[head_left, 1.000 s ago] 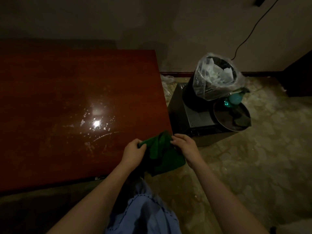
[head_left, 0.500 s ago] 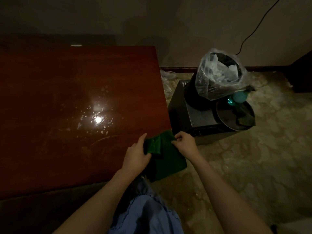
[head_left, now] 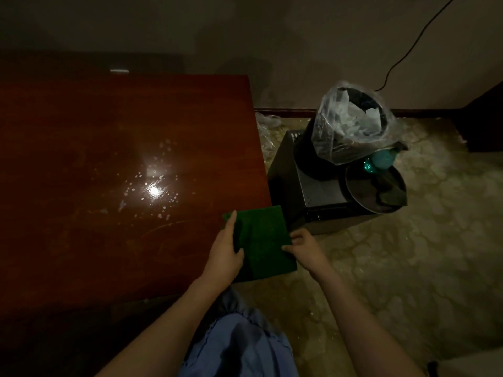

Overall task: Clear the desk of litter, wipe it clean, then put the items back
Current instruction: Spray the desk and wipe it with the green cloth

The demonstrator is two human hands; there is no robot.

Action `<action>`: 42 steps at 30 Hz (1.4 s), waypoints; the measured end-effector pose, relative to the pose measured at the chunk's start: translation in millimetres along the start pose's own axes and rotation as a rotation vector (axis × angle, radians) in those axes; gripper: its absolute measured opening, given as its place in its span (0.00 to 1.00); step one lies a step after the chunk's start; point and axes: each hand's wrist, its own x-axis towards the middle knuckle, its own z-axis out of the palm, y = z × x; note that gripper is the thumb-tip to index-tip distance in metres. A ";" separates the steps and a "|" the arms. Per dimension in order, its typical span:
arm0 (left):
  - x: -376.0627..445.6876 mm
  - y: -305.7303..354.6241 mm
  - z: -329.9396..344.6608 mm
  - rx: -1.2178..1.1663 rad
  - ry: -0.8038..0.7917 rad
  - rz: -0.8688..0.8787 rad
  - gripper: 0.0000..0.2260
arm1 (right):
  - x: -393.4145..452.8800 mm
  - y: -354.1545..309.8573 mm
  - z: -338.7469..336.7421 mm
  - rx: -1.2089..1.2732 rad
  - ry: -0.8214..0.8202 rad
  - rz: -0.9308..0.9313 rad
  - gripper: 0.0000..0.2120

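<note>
A dark green cloth [head_left: 261,240], folded into a flat rectangle, lies over the near right corner of the red-brown wooden desk [head_left: 109,159]. My left hand [head_left: 224,254] rests on the cloth's left edge with the fingers stretched forward along it and the thumb over its lower edge. My right hand [head_left: 304,247] pinches the cloth's right edge just past the desk's side. Small pale specks and smears show on the desk top around a bright light reflection.
Right of the desk stands a black box [head_left: 313,191] bearing a dark bin lined with a clear plastic bag [head_left: 351,126] of crumpled paper, a teal round object [head_left: 381,159] and a dark round tray [head_left: 375,189]. A cable [head_left: 402,53] runs down the wall. Patterned floor lies to the right.
The cloth went from a bunched shape held between both hands to a flat folded rectangle. My left hand's fingers straightened along its left edge; my right hand slid down its right edge.
</note>
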 end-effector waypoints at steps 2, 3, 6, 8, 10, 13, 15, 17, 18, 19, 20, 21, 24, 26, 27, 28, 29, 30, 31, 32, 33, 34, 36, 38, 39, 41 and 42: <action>-2.6 2.6 -0.5 0.023 -0.042 0.024 0.39 | -5.0 0.5 -3.3 -0.016 0.001 -0.072 0.25; -4.2 4.1 -1.3 0.040 -0.065 0.020 0.38 | -7.7 -0.4 -4.2 -0.029 -0.011 -0.109 0.28; -8.1 7.7 -2.2 0.114 -0.110 -0.012 0.37 | -15.9 -2.9 -2.1 -0.132 -0.101 -0.216 0.29; -10.0 8.4 -2.7 0.182 -0.135 0.004 0.36 | -21.9 -4.4 -1.3 -0.317 -0.068 -0.289 0.28; -12.2 7.0 -6.0 0.246 -0.164 0.028 0.35 | -27.3 -4.7 -2.4 -0.407 0.024 -0.340 0.26; -18.6 6.3 -11.8 0.255 -0.200 0.097 0.31 | -37.8 -0.1 -4.1 -0.450 0.140 -0.409 0.23; -25.0 7.1 -15.1 0.284 -0.201 0.124 0.24 | -45.4 7.0 -3.4 -0.455 0.196 -0.459 0.20; -32.1 6.9 -18.7 0.338 -0.181 0.146 0.14 | -54.7 13.3 -3.3 -0.430 0.251 -0.502 0.17; -36.8 6.5 -21.4 0.344 -0.168 0.161 0.10 | -58.0 17.3 -4.1 -0.423 0.282 -0.529 0.14; -41.4 5.0 -23.8 0.339 -0.162 0.170 0.09 | -61.2 21.1 -5.6 -0.423 0.303 -0.547 0.12; -46.0 3.1 -25.8 0.332 -0.165 0.173 0.07 | -64.1 23.0 -7.3 -0.411 0.298 -0.546 0.11; -50.1 1.1 -27.1 0.323 -0.178 0.167 0.06 | -67.1 23.5 -8.7 -0.387 0.263 -0.526 0.10; -58.5 -3.8 -26.6 0.172 -0.207 0.091 0.05 | -71.6 18.0 -4.0 -0.277 0.078 -0.371 0.04; -56.6 -8.8 -25.5 0.126 -0.135 0.020 0.04 | -62.3 16.8 8.0 -0.260 0.044 -0.307 0.03; -54.3 -13.6 -25.0 0.154 -0.101 -0.014 0.05 | -55.3 17.8 15.7 -0.257 0.039 -0.295 0.05; -52.4 -18.3 -24.5 0.181 -0.077 -0.049 0.07 | -47.6 19.3 23.3 -0.251 0.039 -0.282 0.09; -50.7 -23.1 -23.9 0.200 -0.056 -0.080 0.12 | -40.1 21.4 30.3 -0.257 0.057 -0.272 0.14; -50.5 -27.7 -23.6 0.216 -0.032 -0.097 0.17 | -33.9 24.4 36.1 -0.289 0.106 -0.277 0.18; -51.1 -32.0 -23.0 0.239 0.003 -0.092 0.22 | -29.9 28.2 40.1 -0.343 0.185 -0.305 0.22; -53.3 -34.8 -21.9 0.278 0.040 -0.065 0.25 | -29.6 31.5 42.5 -0.419 0.280 -0.369 0.24; -55.6 -37.5 -20.2 0.342 0.073 -0.014 0.26 | -30.5 34.8 44.8 -0.511 0.367 -0.471 0.24; -57.6 -39.3 -17.9 0.421 0.093 0.056 0.26 | -31.9 37.9 47.9 -0.587 0.432 -0.604 0.23; -59.8 -41.9 -12.1 0.527 0.076 0.185 0.22 | -32.6 42.4 55.3 -0.670 0.429 -0.876 0.22; -57.3 -42.2 -8.1 0.567 0.030 0.235 0.17 | -29.6 41.5 63.4 -0.742 0.280 -1.090 0.20; -55.4 -42.4 -7.8 0.586 0.011 0.244 0.16 | -26.5 37.6 66.5 -0.781 0.198 -1.146 0.19; -51.5 -43.8 -10.6 0.657 -0.025 0.294 0.15 | -17.6 27.9 69.9 -0.890 0.070 -1.215 0.16; -50.3 -46.6 -13.4 0.680 -0.045 0.332 0.15 | -14.3 23.9 70.0 -0.953 0.000 -1.241 0.17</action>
